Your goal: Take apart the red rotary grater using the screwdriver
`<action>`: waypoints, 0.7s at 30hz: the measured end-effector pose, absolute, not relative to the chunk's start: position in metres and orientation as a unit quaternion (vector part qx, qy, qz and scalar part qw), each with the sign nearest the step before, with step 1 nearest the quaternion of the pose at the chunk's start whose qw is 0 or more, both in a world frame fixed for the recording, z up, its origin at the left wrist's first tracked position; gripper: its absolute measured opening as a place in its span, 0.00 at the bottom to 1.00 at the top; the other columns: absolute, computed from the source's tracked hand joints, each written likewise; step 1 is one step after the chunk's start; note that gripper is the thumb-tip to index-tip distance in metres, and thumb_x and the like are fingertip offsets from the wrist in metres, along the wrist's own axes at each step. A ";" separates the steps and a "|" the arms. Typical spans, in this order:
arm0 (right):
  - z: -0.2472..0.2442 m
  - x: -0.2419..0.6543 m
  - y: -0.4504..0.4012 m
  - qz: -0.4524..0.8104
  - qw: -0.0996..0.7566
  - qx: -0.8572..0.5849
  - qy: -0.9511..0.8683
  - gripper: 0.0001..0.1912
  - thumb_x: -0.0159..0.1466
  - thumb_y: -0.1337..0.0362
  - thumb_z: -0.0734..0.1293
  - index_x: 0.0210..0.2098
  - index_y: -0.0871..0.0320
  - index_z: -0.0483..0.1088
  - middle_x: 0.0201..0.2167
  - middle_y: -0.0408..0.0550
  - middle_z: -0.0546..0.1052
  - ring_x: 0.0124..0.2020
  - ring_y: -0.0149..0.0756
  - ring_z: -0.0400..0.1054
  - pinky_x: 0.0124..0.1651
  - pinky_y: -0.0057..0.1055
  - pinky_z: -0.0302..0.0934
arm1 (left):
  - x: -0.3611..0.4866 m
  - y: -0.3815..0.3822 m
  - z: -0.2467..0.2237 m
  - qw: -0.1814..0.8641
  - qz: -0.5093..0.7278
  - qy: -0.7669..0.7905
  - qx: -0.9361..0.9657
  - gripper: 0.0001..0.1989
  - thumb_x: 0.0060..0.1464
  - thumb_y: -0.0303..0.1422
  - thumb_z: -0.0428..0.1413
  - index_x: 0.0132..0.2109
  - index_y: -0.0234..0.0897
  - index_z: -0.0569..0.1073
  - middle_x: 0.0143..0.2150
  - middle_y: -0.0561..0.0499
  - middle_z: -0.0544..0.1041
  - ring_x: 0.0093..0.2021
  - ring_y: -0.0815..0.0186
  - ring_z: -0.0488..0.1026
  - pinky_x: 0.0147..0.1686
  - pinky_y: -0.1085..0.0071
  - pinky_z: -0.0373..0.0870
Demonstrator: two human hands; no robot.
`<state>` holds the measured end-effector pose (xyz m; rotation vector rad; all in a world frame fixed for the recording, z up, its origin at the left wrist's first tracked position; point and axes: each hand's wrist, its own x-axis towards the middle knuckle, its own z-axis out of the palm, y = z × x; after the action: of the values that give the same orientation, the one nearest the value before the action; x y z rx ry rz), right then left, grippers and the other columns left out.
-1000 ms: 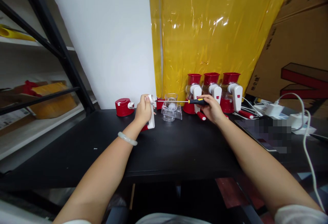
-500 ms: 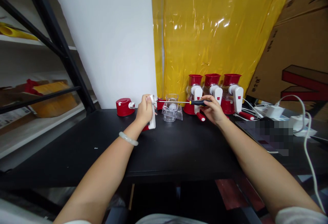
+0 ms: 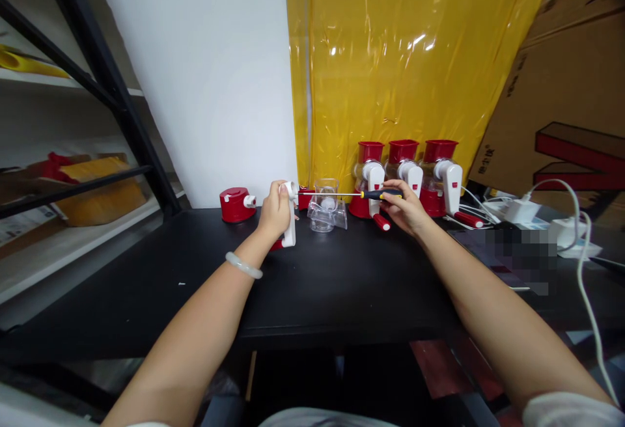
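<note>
Cool, fairly even light falls on the white board (image 3: 205, 88) before me, while hard white glints streak the yellow plastic sheet (image 3: 390, 95) and the shelves (image 3: 29, 81) on my left sit dimmer, with deep darkness below the black table (image 3: 336, 290). The wide lens stretches my forearms (image 3: 190, 329) toward the lower corners, and the top right corner goes nearly black. Fine detail on my screwdriver (image 3: 371, 195) looks soft, and blocky pixels cover part of the tablet (image 3: 471, 249).

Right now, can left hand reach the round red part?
Probably yes, once freed: the round red part sits just left of the left hand, nothing visible between, but that hand grips the white crank.
</note>
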<state>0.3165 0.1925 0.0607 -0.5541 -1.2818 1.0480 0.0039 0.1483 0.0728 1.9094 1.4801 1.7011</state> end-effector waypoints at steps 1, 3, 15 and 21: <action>0.060 0.318 0.194 0.447 0.634 -0.265 -0.573 0.22 0.48 0.50 0.76 0.36 0.53 0.70 0.32 0.41 0.74 0.29 0.30 0.71 0.30 0.27 0.68 | 0.004 0.148 0.073 0.093 0.574 0.499 0.643 0.23 0.65 0.51 0.36 0.50 0.40 0.64 0.27 0.54 0.72 0.18 0.69 0.70 0.19 0.74 0.66; 0.058 0.320 0.197 0.410 0.604 -0.323 -0.602 0.22 0.54 0.43 0.71 0.32 0.56 0.70 0.23 0.41 0.73 0.20 0.28 0.67 0.21 0.25 0.62 | 0.003 0.148 0.073 0.091 0.576 0.498 0.641 0.23 0.65 0.51 0.36 0.51 0.40 0.64 0.26 0.54 0.72 0.17 0.69 0.70 0.19 0.74 0.66; 0.053 0.315 0.204 0.375 0.644 -0.325 -0.582 0.21 0.50 0.48 0.75 0.35 0.57 0.73 0.27 0.43 0.75 0.22 0.28 0.67 0.24 0.27 0.65 | 0.009 0.148 0.071 0.118 0.579 0.495 0.638 0.24 0.64 0.53 0.36 0.49 0.41 0.64 0.27 0.54 0.71 0.18 0.68 0.70 0.19 0.73 0.66; 0.054 0.321 0.209 0.342 0.686 -0.330 -0.550 0.19 0.51 0.50 0.74 0.33 0.57 0.72 0.26 0.43 0.74 0.22 0.27 0.65 0.21 0.24 0.61 | 0.005 0.151 0.069 0.139 0.578 0.493 0.635 0.25 0.63 0.55 0.38 0.48 0.40 0.66 0.26 0.53 0.71 0.18 0.69 0.70 0.17 0.74 0.67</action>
<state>0.3209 0.2085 0.0535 -0.7389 -1.2327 0.7669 0.0045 0.1507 0.0688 1.8355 1.4254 1.6718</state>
